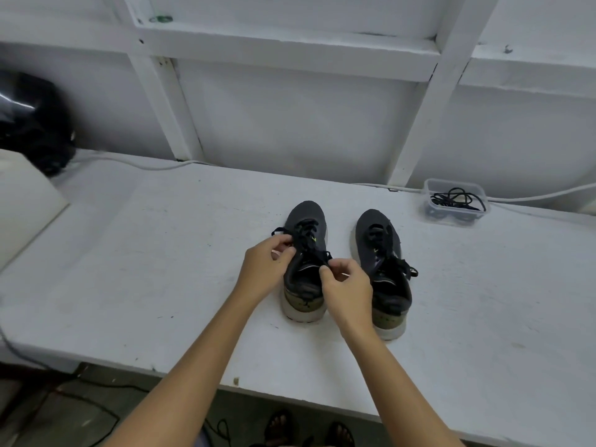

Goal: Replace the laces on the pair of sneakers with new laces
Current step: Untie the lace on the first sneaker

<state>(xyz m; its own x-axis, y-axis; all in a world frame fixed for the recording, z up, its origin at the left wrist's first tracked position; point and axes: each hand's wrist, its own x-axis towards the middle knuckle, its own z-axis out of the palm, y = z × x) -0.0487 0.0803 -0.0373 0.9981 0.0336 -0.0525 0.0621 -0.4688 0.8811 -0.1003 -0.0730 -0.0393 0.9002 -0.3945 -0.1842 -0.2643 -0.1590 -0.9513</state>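
Two dark grey sneakers stand side by side on the white table, toes pointing away from me. The left sneaker (306,221) has a black lace (304,235) in its eyelets. My left hand (266,269) pinches one strand of that lace at the shoe's left side. At the shoe's collar my right hand (346,290) pinches the other strand. The right sneaker (377,240) stands untouched, its black lace tied in a loose bow (404,269). A clear plastic box (456,203) at the back right holds loose black laces.
The white table (161,253) runs along a white framed wall. A white cable (135,164) lies along the table's back edge. A black bag (32,124) and a white block (22,201) sit at the far left. Cables trail on the floor below.
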